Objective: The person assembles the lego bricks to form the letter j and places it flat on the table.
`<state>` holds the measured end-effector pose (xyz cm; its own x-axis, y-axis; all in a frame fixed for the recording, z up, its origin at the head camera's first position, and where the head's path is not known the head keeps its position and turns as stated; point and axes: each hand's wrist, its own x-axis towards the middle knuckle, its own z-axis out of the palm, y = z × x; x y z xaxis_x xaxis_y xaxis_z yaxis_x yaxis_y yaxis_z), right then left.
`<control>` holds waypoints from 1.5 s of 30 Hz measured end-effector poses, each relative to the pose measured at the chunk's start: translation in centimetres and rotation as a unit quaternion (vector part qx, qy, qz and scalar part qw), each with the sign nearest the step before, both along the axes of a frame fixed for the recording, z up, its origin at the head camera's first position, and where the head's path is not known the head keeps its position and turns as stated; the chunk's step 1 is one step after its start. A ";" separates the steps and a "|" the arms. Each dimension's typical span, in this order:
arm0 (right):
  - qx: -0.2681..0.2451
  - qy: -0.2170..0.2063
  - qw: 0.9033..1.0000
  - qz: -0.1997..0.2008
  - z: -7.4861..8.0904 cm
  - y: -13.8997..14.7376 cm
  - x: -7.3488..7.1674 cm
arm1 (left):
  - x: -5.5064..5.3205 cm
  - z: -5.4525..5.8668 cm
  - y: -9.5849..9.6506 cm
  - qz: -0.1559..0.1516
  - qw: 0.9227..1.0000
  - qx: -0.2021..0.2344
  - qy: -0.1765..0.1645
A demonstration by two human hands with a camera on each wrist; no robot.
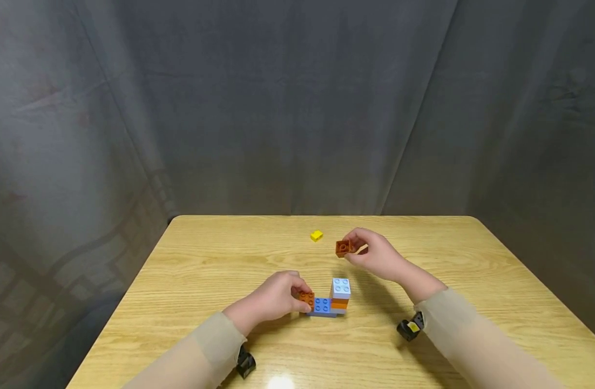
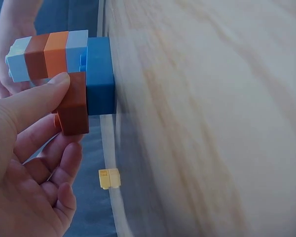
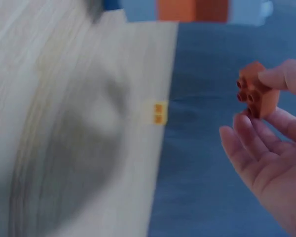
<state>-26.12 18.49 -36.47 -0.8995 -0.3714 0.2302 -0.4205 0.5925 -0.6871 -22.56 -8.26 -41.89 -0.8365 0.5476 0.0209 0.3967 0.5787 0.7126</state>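
Observation:
My left hand (image 1: 277, 296) pinches a brown toy building brick (image 2: 75, 108) at the left end of a long blue brick (image 1: 322, 306), overhanging its end. On the blue brick's right end rises a stack of small bricks, with a pale blue brick (image 1: 341, 285) on top, then brown, orange (image 2: 55, 52) and pale blue below. Raised above the table, behind the stack, my right hand (image 1: 375, 254) grips a second brown brick (image 3: 259, 91) between thumb and fingers. That brick is tilted, its hollow underside facing the head camera.
A small yellow brick (image 1: 316, 235) lies on the wooden table (image 1: 220, 254) near the back edge, beyond both hands. Grey curtain (image 1: 288, 108) hangs behind the table and along its sides.

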 end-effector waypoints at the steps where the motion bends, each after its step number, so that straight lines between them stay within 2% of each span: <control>1: 0.000 -0.001 1.000 0.011 0.3 0.2 0.4 | 0.0 0.0 0.0 0.000 1.000 0.001 -0.002; 4: 0.014 -0.003 0.999 0.040 1.4 0.7 1.6 | 0.0 0.0 0.1 0.001 1.000 0.003 -0.008; 8: 0.067 0.004 0.995 0.079 2.6 1.2 2.9 | 0.0 0.0 0.1 0.000 1.000 0.002 -0.008; 14: 0.170 0.044 0.976 0.127 3.8 1.3 4.2 | 0.0 0.0 0.2 0.002 1.000 0.002 -0.009; 20: 0.192 0.082 0.965 0.157 3.8 0.5 4.8 | 0.0 -0.1 0.1 -0.002 1.000 0.005 -0.003; 24: 0.195 0.092 0.965 0.151 3.6 -0.2 4.9 | -0.1 -0.1 0.1 -0.004 1.000 0.006 0.003; 33: 0.168 0.065 0.971 0.160 3.0 -1.0 4.9 | -0.1 -0.1 0.1 -0.007 1.000 0.004 0.010; 39: 0.151 0.053 0.977 0.140 2.7 -1.5 4.9 | -0.3 -0.1 0.0 -0.009 1.000 0.005 0.012; 45: 0.152 0.053 0.979 0.128 2.4 -1.8 5.0 | -0.2 0.0 0.0 -0.010 1.000 0.007 0.011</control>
<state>-21.11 16.69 -34.06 -0.7446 -0.6479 0.1605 -0.6415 0.6283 -0.4401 -22.73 -8.30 -41.89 -0.8245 0.5639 0.0468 0.4238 0.5606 0.7114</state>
